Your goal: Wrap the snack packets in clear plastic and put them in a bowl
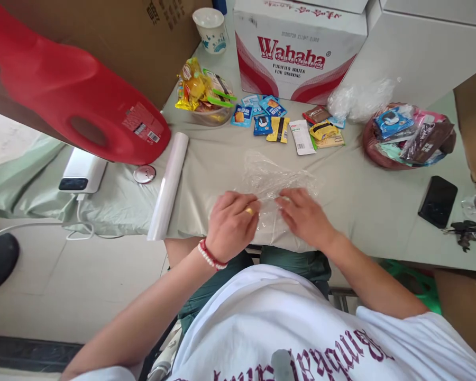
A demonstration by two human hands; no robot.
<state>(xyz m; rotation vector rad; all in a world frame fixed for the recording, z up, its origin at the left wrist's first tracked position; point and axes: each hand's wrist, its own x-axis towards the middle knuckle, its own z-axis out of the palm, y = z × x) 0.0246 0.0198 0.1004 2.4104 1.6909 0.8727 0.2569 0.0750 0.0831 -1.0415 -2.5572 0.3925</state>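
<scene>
A thin, clear plastic bag (267,172) lies crumpled on the cloth-covered table in front of me. My left hand (232,219), with a ring and a beaded bracelet at the wrist, closes its curled fingers on the left side of the bag's near part. On the right side, my right hand (305,217) pinches the same plastic, slightly blurred. A small gap separates the two hands, and the film stretches between them. Left of my left hand lies a roll of clear plastic bags (168,185). Several small snack packets (277,129) lie beyond the bag.
A tub of snacks (210,114) and a paper cup (210,32) stand at the back left. A large red bottle (115,106) is at the left, near a white power bank (83,169). A Wahaha carton (297,53), a filled basket (371,140) and a black phone (438,201) occupy the back and right.
</scene>
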